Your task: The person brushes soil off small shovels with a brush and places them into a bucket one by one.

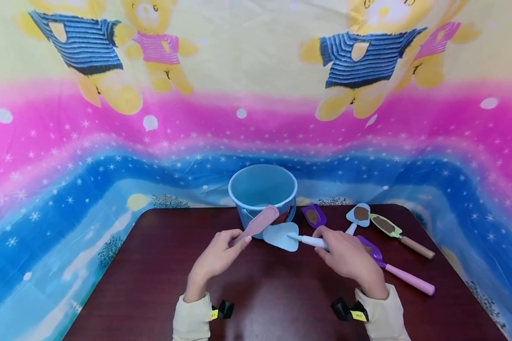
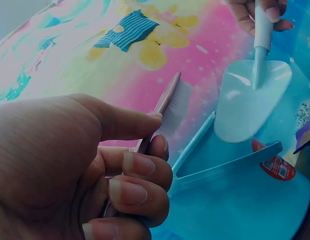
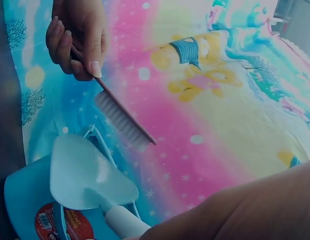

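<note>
My left hand (image 1: 216,256) grips a pink brush (image 1: 262,220) by its handle; white bristles show along one side in the right wrist view. The right hand (image 1: 347,255) holds a small pale blue shovel (image 1: 279,237) by its white handle, with the blade toward the left. Brush and blade are close together in front of a blue bucket (image 1: 244,212), and no brown patch shows on this blade. On the bucket's side is a red label (image 3: 82,226), partly covered by its blue handle.
Right of the bucket lie a purple scoop (image 1: 320,216), a pale blue shovel (image 1: 351,229), a green trowel (image 1: 417,246) with a wooden handle, and a purple shovel (image 1: 410,279) with a pink handle. Brown patches show on their blades. A printed cloth (image 1: 221,128) surrounds the dark table (image 1: 153,279).
</note>
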`<state>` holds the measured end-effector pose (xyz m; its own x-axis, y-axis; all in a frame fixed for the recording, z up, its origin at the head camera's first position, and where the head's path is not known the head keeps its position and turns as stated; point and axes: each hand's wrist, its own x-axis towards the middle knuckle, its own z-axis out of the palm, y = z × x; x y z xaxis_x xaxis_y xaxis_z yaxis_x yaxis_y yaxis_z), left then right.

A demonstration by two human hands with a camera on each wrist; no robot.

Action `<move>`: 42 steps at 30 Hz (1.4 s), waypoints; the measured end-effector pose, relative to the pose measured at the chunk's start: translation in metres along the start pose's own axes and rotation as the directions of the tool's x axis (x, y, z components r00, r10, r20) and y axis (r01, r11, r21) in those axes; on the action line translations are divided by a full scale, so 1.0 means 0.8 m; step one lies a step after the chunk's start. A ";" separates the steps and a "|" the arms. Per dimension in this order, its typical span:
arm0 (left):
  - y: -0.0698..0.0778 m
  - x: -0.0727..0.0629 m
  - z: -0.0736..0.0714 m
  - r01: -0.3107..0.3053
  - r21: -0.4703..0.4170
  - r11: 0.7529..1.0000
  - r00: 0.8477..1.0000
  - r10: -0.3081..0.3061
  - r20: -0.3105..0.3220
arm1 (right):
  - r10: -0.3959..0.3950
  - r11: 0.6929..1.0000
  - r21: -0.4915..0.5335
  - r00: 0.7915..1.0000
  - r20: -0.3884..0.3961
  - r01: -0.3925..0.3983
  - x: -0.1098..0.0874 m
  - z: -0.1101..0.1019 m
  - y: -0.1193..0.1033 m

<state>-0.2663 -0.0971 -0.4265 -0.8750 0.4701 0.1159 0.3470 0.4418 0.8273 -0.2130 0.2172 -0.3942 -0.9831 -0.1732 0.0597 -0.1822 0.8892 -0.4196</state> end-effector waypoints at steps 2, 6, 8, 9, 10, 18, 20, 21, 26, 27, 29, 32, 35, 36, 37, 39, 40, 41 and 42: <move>-0.001 -0.001 0.001 -0.001 -0.002 1.000 1.000 0.001 0.003 | -0.006 1.000 0.002 1.000 -0.006 0.006 0.001 0.003 0.000; -0.001 -0.001 0.002 -0.016 -0.005 1.000 1.000 0.016 0.011 | 0.008 1.000 0.029 0.999 -0.035 -0.007 0.006 0.008 -0.003; -0.001 -0.001 0.003 -0.024 -0.010 1.000 1.000 0.024 0.018 | 0.013 0.999 0.042 0.999 -0.050 -0.011 0.008 0.010 -0.004; -0.001 -0.001 0.003 -0.028 -0.013 1.000 0.999 0.028 0.020 | 0.013 0.999 0.043 0.998 -0.057 -0.011 0.008 0.011 -0.004; -0.001 -0.001 0.003 -0.029 -0.014 0.999 0.999 0.029 0.021 | 0.010 0.999 0.042 0.998 -0.065 -0.007 0.009 0.012 -0.005; 0.000 0.003 0.007 -0.051 -0.024 0.998 0.998 0.051 0.025 | -0.032 0.999 0.039 0.997 -0.066 0.035 0.009 0.012 -0.004; 0.002 0.006 0.011 -0.060 -0.018 0.998 0.998 0.061 0.031 | -0.023 0.998 0.051 0.998 -0.063 0.026 0.011 0.011 -0.005; 0.004 0.007 0.013 -0.063 -0.017 0.998 0.997 0.064 0.034 | -0.016 0.998 0.053 0.998 -0.064 0.019 0.012 0.011 -0.006; 0.012 0.012 0.030 -0.080 -0.045 0.996 0.997 0.081 0.018 | 0.015 0.998 0.070 0.998 -0.063 -0.011 0.014 0.010 -0.009; 0.014 0.012 0.035 -0.088 -0.059 0.994 0.996 0.089 0.006 | 0.015 0.997 0.071 0.998 -0.066 -0.010 0.014 0.010 -0.010; 0.018 0.015 0.046 -0.109 -0.082 0.991 0.994 0.108 -0.011 | 0.011 0.997 0.073 0.998 -0.070 -0.006 0.013 0.010 -0.011; 0.024 0.019 0.061 -0.137 -0.082 0.987 0.991 0.137 -0.008 | -0.002 0.998 0.065 0.997 -0.080 0.007 0.012 0.009 -0.010; 0.026 0.022 0.070 -0.153 -0.062 0.986 0.988 0.154 0.021 | -0.007 0.999 0.052 0.996 -0.090 0.012 0.011 0.008 -0.009; 0.026 0.023 0.073 -0.155 -0.047 0.987 0.987 0.156 0.025 | -0.007 0.999 0.045 0.995 -0.097 0.012 0.011 0.007 -0.009; 0.025 0.023 0.074 -0.156 -0.034 0.987 0.987 0.157 0.027 | -0.006 0.999 0.038 0.994 -0.105 0.010 0.010 0.007 -0.008; 0.024 0.024 0.076 -0.155 -0.004 0.988 0.988 0.155 0.028 | -0.004 1.000 0.025 0.993 -0.119 0.007 0.009 0.005 -0.007; 0.022 0.024 0.077 -0.151 0.017 0.988 0.988 0.150 0.027 | -0.004 1.000 0.020 0.992 -0.125 0.006 0.009 0.005 -0.006; 0.021 0.024 0.076 -0.144 0.036 0.989 0.989 0.144 0.025 | -0.003 1.000 0.016 0.992 -0.128 0.006 0.008 0.004 -0.005; 0.020 0.024 0.075 -0.136 0.052 0.989 0.991 0.135 0.025 | -0.003 1.000 0.014 0.991 -0.130 0.005 0.008 0.002 -0.004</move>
<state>-0.2572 -0.0348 -0.4442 -0.8117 0.5439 0.2127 0.4794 0.4126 0.7745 -0.2185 0.2123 -0.3942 -0.9768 -0.1190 0.1783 -0.1863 0.8824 -0.4320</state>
